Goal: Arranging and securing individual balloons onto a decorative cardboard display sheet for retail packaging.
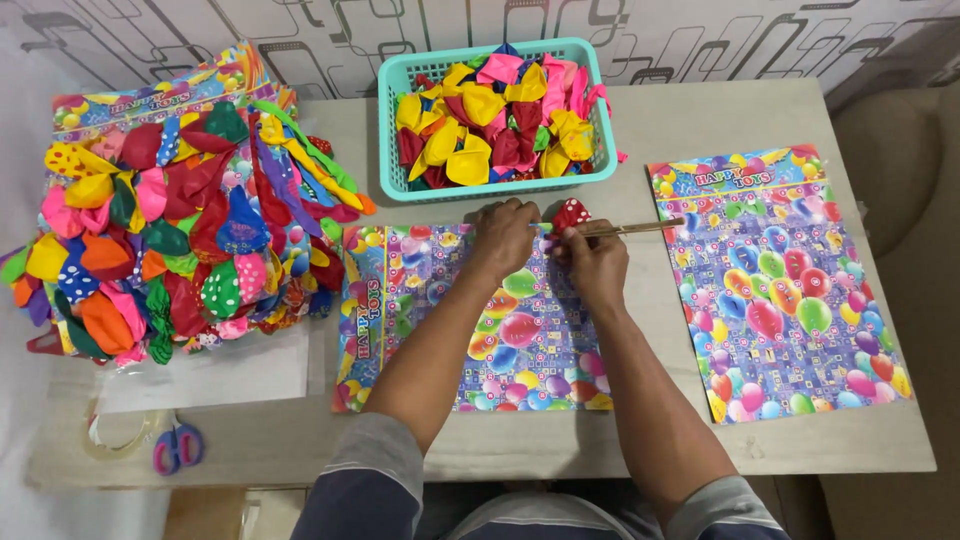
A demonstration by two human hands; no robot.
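My left hand (505, 237) and my right hand (592, 260) meet over a colourful balloon-printed card sheet (470, 330) lying in the middle of the table. Between them I hold a red balloon with white dots (572, 214); my left fingers pinch its left side. My right hand also grips a thin wooden stick (640, 228) that points to the right, level with the balloon. Just beyond my hands stands a teal plastic basket (492, 178) full of yellow, red and pink uninflated balloons.
A second balloon-printed card sheet (780, 285) lies at the right. A heap of balloons fixed on cards (170, 230) fills the left. A white paper (215, 375), a roll of clear tape (118, 432) and small scissors (176, 447) sit near the front left edge.
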